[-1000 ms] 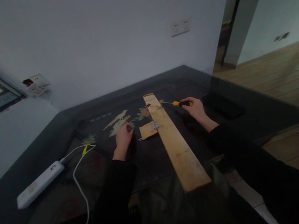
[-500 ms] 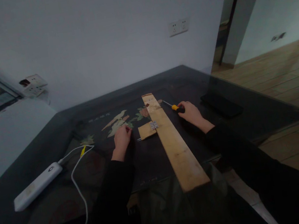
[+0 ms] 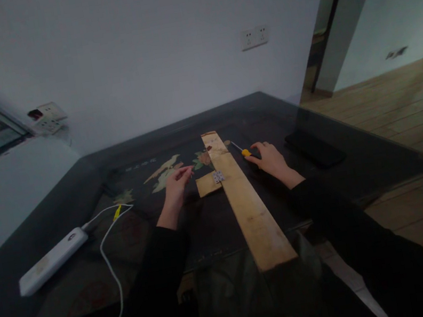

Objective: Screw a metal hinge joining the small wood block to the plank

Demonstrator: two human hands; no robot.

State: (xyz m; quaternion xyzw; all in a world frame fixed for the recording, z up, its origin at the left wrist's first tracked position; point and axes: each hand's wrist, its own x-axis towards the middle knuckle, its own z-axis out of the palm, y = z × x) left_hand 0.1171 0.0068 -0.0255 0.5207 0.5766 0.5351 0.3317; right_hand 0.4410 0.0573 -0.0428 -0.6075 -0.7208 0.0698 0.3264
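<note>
A long wooden board [image 3: 253,211] lies across the table, its near end sticking out past the front edge. A small metal hinge [image 3: 218,177] joins its left side to a small wooden piece [image 3: 207,185]. Above and left of that piece, my left hand [image 3: 176,185] is closed in a pinch; a tiny thin thing seems to be at the fingertips, too small to name. To the right of the board lies a screwdriver [image 3: 246,152] with a yellow and black handle, its tip toward the board. Over its handle is my right hand [image 3: 271,160], thumb and forefinger apart, the handle's end partly hidden.
A white power strip [image 3: 54,260] with a white cable [image 3: 109,262] takes up the table's left side. A flat black object [image 3: 314,149] lies at the right. The dark table [image 3: 175,135] stands against a wall with sockets [image 3: 255,37].
My left hand has risen slightly and moved right, toward the hinge. The small thin shapes beside the wooden piece no longer show. The fingers of my right hand have loosened from the screwdriver.
</note>
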